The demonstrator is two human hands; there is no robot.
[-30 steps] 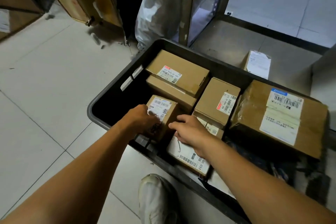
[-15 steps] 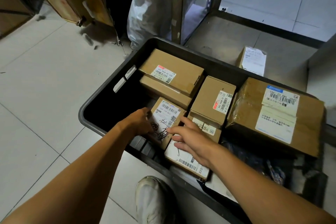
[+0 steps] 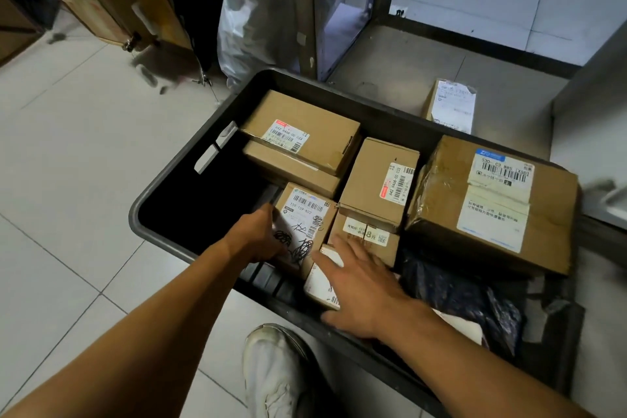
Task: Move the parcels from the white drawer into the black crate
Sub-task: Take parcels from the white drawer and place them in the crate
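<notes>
My left hand (image 3: 259, 236) holds the scribbled parcel (image 3: 302, 224) by its side, settling it in the black crate (image 3: 190, 176); my right hand (image 3: 359, 285) hovers, fingers spread, holding nothing. Several parcels already fill the crate. I can't see the white drawer, so I cannot tell what remains.

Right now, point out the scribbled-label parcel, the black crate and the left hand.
scribbled-label parcel (image 3: 305, 217), head view, on its white label.
black crate (image 3: 163, 195), head view, on its left rim.
left hand (image 3: 259, 237), head view, on its back.
</notes>
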